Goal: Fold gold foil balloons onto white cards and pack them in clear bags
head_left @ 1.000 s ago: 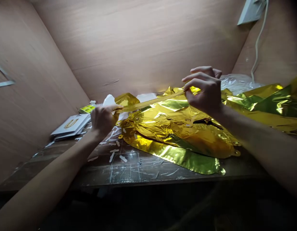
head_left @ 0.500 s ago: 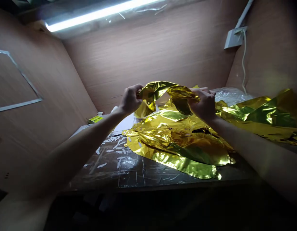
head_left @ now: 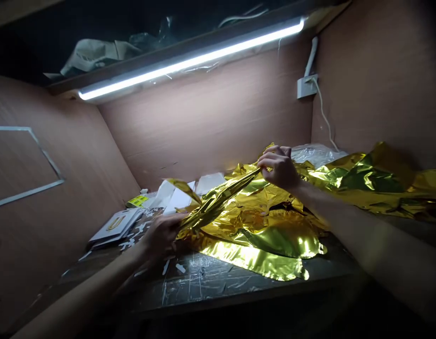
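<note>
A length of gold foil (head_left: pixel 218 200) is stretched on a slant between my two hands, bunched into narrow folds. My left hand (head_left: pixel 163 235) grips its lower end, near the table's front left. The upper end is pinched by my right hand (head_left: pixel 279 167), higher and farther right, with some fingers raised. Beneath and behind it lies a pile of shiny gold foil sheets (head_left: pixel 274 235) with rounded, tabbed ends. The fingertips of my left hand are partly hidden in shadow and foil.
The dark table (head_left: pixel 189 282) has white scraps at left. White cards (head_left: pixel 115 226) with a gold shape lie beside a yellow-green packet (head_left: pixel 136 201). More gold foil (head_left: pixel 366 179) and clear plastic (head_left: pixel 315 154) are at right. A lit tube (head_left: pixel 197 59) hangs above.
My left hand has moved down and toward me, pulling the foil from an arch into a slanted, narrow strip. My right hand still holds the other end. The view has shifted, showing the shelf above.
</note>
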A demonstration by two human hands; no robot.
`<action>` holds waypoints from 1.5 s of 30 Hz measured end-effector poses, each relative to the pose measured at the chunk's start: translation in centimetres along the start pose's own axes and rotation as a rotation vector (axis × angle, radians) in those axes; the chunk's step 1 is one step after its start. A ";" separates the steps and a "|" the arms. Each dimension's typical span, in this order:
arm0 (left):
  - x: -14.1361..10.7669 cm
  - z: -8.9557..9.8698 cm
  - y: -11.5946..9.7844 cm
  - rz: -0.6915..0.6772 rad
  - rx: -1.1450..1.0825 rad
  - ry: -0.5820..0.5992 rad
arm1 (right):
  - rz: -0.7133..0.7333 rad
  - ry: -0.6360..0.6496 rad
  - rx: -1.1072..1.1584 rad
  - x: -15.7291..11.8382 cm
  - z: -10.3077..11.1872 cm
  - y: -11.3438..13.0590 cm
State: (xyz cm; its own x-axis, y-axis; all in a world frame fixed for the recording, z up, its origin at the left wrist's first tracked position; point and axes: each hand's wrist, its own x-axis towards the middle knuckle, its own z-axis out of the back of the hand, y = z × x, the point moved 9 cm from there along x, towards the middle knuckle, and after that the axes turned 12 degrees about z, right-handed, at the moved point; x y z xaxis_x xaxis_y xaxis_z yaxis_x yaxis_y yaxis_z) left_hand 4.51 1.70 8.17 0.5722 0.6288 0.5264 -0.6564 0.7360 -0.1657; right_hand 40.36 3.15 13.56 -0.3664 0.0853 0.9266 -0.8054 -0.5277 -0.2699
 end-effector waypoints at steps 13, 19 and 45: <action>2.2 -1.0 -3.3 -0.419 0.664 -0.067 | 0.017 0.077 -0.023 -0.1 -0.7 0.5; 3.3 1.0 -5.5 -0.680 0.679 0.094 | 0.136 0.381 -0.027 -1.2 -3.6 0.6; 2.1 -1.1 5.5 0.270 -0.294 -0.034 | 0.063 0.098 -0.032 1.5 0.2 2.5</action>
State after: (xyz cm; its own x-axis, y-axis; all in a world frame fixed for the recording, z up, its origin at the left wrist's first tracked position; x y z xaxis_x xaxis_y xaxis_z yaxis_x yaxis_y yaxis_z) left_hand 2.62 7.34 7.42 0.3783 0.8045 0.4578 -0.6093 0.5888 -0.5312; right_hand 37.89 1.84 14.33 -0.4591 0.1354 0.8780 -0.7933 -0.5073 -0.3366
